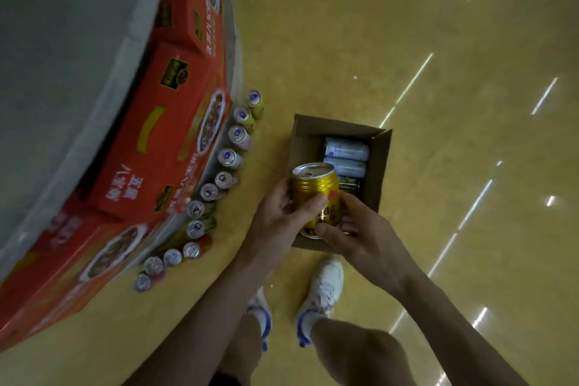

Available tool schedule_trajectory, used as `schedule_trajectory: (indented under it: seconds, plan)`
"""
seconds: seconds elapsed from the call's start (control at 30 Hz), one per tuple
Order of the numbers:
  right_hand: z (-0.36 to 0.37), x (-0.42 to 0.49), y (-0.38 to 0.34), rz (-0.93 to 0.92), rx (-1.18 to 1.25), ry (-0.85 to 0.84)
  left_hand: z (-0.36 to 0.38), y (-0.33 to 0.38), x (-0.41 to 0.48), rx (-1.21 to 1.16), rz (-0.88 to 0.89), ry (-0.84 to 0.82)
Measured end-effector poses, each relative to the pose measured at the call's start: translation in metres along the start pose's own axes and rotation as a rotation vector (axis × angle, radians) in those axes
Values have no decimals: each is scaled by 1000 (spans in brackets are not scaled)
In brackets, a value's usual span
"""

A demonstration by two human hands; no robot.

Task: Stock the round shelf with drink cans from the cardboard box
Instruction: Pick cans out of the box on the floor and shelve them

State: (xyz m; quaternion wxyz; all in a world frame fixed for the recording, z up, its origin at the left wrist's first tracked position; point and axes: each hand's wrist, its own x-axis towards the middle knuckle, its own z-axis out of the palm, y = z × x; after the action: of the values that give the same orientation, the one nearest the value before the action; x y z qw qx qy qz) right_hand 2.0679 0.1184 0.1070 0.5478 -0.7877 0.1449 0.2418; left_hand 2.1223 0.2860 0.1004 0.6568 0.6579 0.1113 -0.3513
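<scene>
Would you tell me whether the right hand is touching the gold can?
Touching. In the head view the right hand pinches the lower end of the gold can, thumb and fingers pressed against it; the left hand grips its side.

I make out white Chinese characters, 八宝粥, printed upside down on the red carton (163, 135) at nine o'clock. The gold can (316, 194) bears dark lettering that is too blurred for me to read.
</scene>
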Motion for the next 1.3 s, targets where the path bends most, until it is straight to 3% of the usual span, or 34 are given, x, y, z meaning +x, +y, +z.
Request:
schedule_trajectory:
  seconds: [0.33,0.6,0.83,1.3]
  plan:
    - [-79,-117,-200,-266,-271,18,26,197,-154,55,264,108]
    - [-91,-158,-319,-441,-326,-4,11,289,-242,-4,467,254]
    - [-50,-202,-405,-641,-396,40,-39,332,-320,-42,642,324]
    - [100,-263,-525,-959,-462,-81,-179,341,-477,20,855,538]
